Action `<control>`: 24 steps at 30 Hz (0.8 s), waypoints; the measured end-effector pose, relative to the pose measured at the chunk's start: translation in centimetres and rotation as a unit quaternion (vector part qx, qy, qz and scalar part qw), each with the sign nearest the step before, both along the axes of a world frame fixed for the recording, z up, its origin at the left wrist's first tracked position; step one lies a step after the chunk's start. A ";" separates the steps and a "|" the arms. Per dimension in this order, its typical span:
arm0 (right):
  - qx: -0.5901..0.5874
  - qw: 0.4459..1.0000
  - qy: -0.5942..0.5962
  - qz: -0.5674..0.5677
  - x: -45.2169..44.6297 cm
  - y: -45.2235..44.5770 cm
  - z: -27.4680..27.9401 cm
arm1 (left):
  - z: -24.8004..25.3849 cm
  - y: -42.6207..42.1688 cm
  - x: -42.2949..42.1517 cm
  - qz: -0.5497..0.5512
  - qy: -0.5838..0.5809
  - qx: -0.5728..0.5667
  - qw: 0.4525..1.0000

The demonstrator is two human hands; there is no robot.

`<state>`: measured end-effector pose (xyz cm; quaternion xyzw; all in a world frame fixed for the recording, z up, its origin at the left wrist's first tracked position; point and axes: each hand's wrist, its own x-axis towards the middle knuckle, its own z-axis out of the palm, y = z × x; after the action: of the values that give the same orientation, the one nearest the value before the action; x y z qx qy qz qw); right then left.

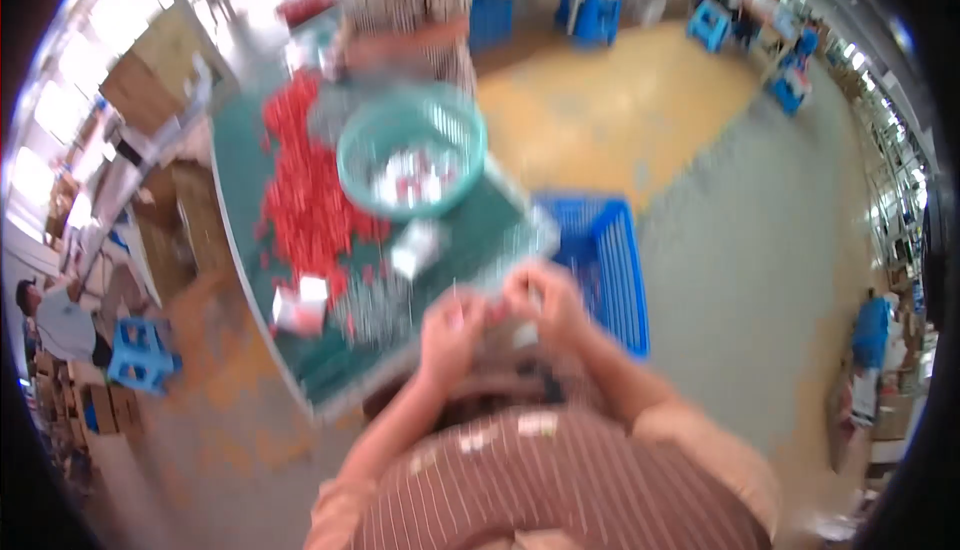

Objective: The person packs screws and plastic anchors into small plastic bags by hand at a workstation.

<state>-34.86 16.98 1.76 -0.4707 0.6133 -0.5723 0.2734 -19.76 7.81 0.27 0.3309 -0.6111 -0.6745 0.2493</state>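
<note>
Close together at the near edge of the green table [470, 240], my two hands meet in front of my body. My left hand [453, 335] is closed, its fingers around a small red piece [495, 312] that blur keeps me from naming. The fingers of my right hand [545, 300] are pinched at the same red piece from the other side. Just beyond my left hand lies a pile of small clear parts [375, 312]. A white box-like item [418, 248] rests on the table ahead of my hands.
A heap of red pieces [305, 185] spreads along the table beside a green basket [350, 185] holding white and red items. White boxes [300, 308] stand at the left corner. A blue crate [630, 280] sits to the right. Another person [405, 10] is across the table.
</note>
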 end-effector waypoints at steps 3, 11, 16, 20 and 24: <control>0.015 0.998 -0.054 0.009 -2.9 0.6 -1.9 | -2.6 -0.1 -2.4 -0.017 -0.017 -0.045 0.999; -0.027 0.998 0.063 0.007 -7.1 2.7 -2.6 | -1.5 1.8 -6.9 -0.075 -0.008 -0.008 0.997; -0.109 0.983 0.145 -0.001 -9.2 3.5 -2.6 | -0.8 3.0 -8.4 -0.053 -0.051 0.039 0.997; -0.080 0.993 0.076 0.036 -10.3 3.6 -3.1 | 1.0 4.4 -9.4 -0.032 -0.054 -0.005 0.998; -0.060 0.995 0.037 0.064 -10.8 3.4 -3.8 | 0.2 4.8 -9.7 0.008 0.001 -0.054 0.998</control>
<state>-45.67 20.40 -2.05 -0.5454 0.5561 -0.5718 0.2576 -29.41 12.65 0.44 0.3210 -0.6440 -0.6386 0.2729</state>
